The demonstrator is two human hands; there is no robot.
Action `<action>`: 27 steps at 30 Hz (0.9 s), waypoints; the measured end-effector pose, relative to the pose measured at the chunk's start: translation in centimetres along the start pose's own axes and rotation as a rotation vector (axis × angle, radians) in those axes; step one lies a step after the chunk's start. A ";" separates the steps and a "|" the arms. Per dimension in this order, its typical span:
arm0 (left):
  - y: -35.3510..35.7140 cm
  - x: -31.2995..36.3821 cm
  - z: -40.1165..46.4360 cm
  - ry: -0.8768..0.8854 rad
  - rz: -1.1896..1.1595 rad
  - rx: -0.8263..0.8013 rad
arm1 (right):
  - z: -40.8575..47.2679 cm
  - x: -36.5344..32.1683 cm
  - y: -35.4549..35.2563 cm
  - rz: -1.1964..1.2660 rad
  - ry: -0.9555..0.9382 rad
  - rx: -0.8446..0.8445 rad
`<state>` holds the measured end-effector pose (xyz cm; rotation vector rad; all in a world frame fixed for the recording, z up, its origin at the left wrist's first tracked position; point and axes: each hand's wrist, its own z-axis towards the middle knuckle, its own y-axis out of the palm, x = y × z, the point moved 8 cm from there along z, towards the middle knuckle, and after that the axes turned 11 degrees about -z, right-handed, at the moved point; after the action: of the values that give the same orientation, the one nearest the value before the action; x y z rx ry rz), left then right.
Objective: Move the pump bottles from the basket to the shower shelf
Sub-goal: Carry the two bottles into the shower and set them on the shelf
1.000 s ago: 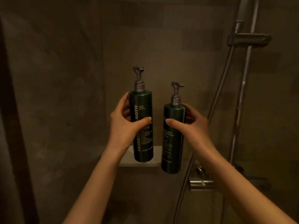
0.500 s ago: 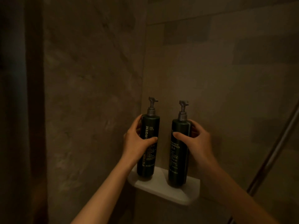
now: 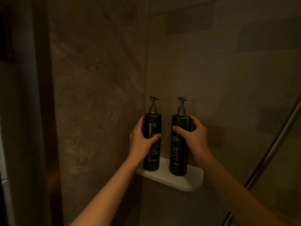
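- We see two dark green pump bottles standing upright on the white corner shelf (image 3: 187, 181), which is fixed where the two stone-tiled walls (image 3: 97, 79) meet.
- The left bottle (image 3: 154, 121) sits toward the left end of the shelf, close to the left wall; its base rests on the shelf surface, and white lettering runs up its side.
- The right bottle (image 3: 178, 154) stands just beside it, toward the middle of the shelf, with a clear gap between the two; its base looks set down on the shelf as well, and its label carries the word "shampoo".
- Both grey pump heads point roughly the same way; the left one's spout juts slightly to the right.
- Our left hand (image 3: 140, 141) is wrapped around the left bottle at mid-height, thumb across the near face and fingers curled round the far side, closed on it.
- Our right hand (image 3: 193, 136) clasps the upper half of the right bottle, thumb pressed on the near face and fingers bent round the right side, closed on it.
- Both bare forearms reach in from the near bottom edge.
- A metal shower hose (image 3: 275, 144) runs diagonally at the far right, well apart from the shelf.
- The light is dim, so the small print on both labels is unreadable.
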<state>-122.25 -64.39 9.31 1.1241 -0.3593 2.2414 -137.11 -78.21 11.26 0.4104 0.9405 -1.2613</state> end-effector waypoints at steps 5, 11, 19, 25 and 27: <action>-0.2 -1.4 -1.5 -0.006 0.060 0.007 | -1.3 0.8 0.3 -0.066 -0.029 0.002; -0.3 -3.9 -3.3 -0.044 0.113 -0.014 | -5.0 4.5 0.6 -0.190 0.002 0.026; -0.3 -4.7 -3.1 -0.049 0.172 0.008 | -4.4 4.9 1.9 -0.191 0.027 -0.021; -0.5 -5.1 -2.4 -0.049 0.204 0.017 | -3.3 5.1 3.1 -0.267 0.033 -0.035; -0.7 -5.1 -2.3 -0.049 0.210 0.018 | -2.9 4.8 3.4 -0.306 0.023 -0.053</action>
<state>-120.89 -64.72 3.88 1.2012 -0.4989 2.4048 -134.97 -78.05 5.03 0.2453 1.0826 -1.5069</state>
